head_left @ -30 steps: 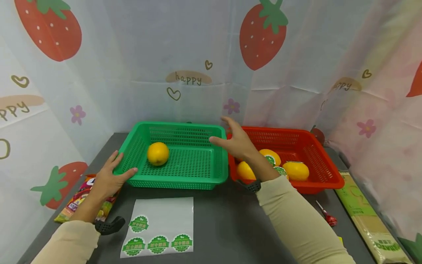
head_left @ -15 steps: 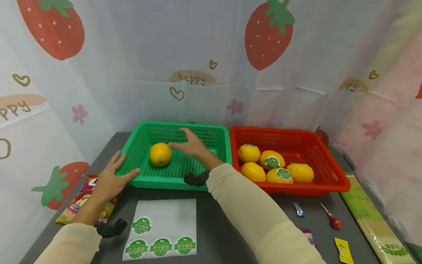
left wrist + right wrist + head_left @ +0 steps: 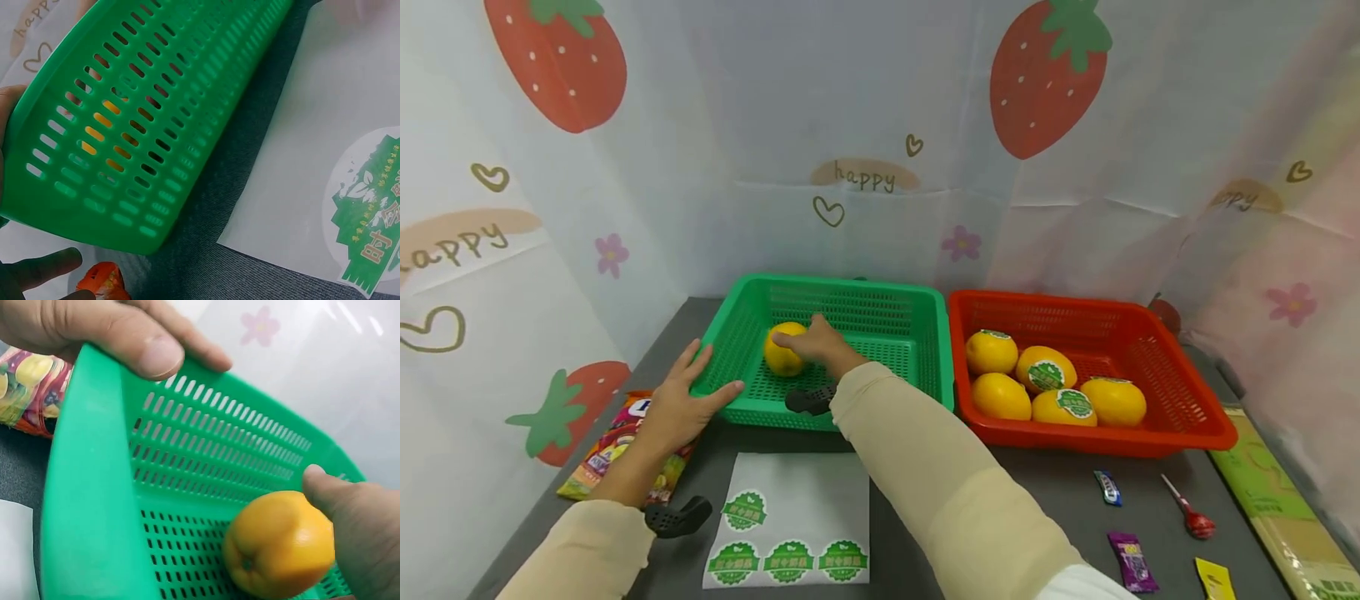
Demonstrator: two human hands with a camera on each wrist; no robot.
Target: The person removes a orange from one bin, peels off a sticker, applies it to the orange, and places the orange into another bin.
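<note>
My left hand [image 3: 681, 410] grips the near left corner of the green basket [image 3: 850, 417], its thumb over the rim and its fingers along the outer side, as the right wrist view shows. A lone orange [image 3: 278, 544] sits on the floor of that basket, toward its left end. Reaching in from the right, my right hand [image 3: 825, 343] is at the orange, with the thumb [image 3: 325, 487] extended along its upper side. Most of the right fingers are hidden. No sticker shows on the visible part of this orange.
A red basket [image 3: 1195, 429] stands to the right, holding several oranges [image 3: 1002, 396], some with green stickers. In front lies a sticker sheet [image 3: 805, 475]. Small candies [image 3: 1131, 560], a lollipop [image 3: 1197, 523] and a long green packet [image 3: 1281, 500] lie at right; a colourful bag [image 3: 617, 450] lies at left.
My right hand has moved left from above the near side of the red basket, into the green basket and down to the orange. My left hand stays on the corner; the head view has shifted slightly.
</note>
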